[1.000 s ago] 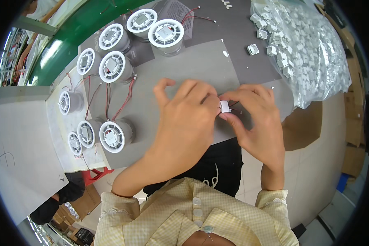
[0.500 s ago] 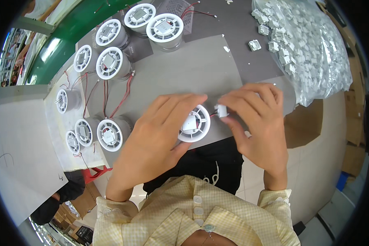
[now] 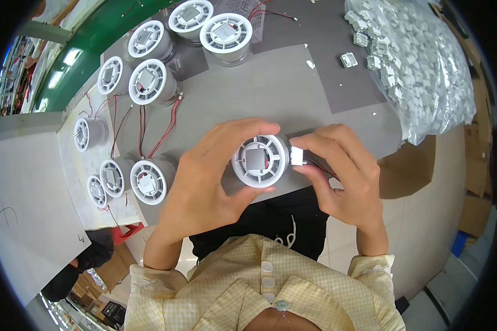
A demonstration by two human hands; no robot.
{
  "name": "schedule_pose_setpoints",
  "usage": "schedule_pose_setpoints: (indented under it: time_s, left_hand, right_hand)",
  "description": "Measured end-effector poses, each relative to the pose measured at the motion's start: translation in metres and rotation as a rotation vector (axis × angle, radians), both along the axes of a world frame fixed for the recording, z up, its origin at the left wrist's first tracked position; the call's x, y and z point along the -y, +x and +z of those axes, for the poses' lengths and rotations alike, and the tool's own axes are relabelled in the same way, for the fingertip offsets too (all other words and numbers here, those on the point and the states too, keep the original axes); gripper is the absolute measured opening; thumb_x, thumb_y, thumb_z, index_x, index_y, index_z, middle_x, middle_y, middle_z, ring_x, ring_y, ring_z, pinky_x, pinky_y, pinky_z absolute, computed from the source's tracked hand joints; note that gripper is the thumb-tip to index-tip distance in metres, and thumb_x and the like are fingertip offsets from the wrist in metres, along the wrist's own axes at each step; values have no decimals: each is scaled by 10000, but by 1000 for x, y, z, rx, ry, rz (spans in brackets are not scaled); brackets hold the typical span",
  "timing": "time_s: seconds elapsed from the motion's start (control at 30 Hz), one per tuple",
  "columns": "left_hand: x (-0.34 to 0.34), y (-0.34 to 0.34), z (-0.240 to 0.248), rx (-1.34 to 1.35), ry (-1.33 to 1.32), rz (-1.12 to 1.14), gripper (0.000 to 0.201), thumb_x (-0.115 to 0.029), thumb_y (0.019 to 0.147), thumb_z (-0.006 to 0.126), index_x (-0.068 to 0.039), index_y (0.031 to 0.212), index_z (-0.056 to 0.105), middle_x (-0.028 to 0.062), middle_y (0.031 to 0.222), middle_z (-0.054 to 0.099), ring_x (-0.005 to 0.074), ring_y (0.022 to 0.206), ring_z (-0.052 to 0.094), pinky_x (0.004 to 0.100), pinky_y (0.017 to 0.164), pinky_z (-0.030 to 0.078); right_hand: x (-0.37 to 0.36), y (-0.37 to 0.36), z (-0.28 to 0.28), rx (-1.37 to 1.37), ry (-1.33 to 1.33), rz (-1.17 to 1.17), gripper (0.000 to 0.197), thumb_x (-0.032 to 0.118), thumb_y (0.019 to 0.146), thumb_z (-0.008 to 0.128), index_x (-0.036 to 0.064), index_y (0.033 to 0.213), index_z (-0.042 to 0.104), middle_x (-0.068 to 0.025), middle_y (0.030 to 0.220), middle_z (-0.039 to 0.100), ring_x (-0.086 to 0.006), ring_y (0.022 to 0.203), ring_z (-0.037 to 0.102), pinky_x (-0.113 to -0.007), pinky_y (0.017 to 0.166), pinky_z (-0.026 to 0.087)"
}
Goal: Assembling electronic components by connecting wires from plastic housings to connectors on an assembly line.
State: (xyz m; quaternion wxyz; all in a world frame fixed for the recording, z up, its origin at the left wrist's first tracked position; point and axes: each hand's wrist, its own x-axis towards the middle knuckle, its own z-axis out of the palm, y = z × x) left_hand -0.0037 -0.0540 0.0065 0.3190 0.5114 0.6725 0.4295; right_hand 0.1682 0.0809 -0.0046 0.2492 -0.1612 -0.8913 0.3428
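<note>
While fingers [image 3: 318, 145] pinch a block [image 3: 297, 155], a bag [image 3: 419, 131] (clear) holds white pieces [image 3: 391, 74]

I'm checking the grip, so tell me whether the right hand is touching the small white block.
Touching: the head view shows the right hand pinching the small white block between thumb and index finger.

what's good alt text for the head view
The left hand grips a round white unit while the right hand pinches a white block at its side. More units stand to the left; a clear bag of small parts lies upper right.
</note>
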Motion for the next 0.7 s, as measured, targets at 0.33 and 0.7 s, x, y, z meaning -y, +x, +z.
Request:
schedule_pose_setpoints:
  time_s: [0.33, 0.7]
  left_hand:
    - [1, -4, -8, -56, 68, -43, 656, 65, 657, 822, -54, 1260, 593, 121, 1287, 606, 247, 1178, 600, 339, 890, 578]
    - [9, 16, -12, -249, 169, 60, 647, 42, 695, 770, -58, 1287, 529, 141, 1291, 585, 348, 1158, 573, 399, 963, 465]
  right_hand:
    - [6, -6, -9, -61, -7, -9, 302, -41, 718, 768, -4, 1013, 712, -119, 909, 649, -244, 793, 654, -329, 723, 575]
    - [-15, -7, -16, -101, 13, 198, 334, 20, 709, 784, -23, 1027, 693, -160, 959, 670, -322, 862, 656, -433, 887, 548]
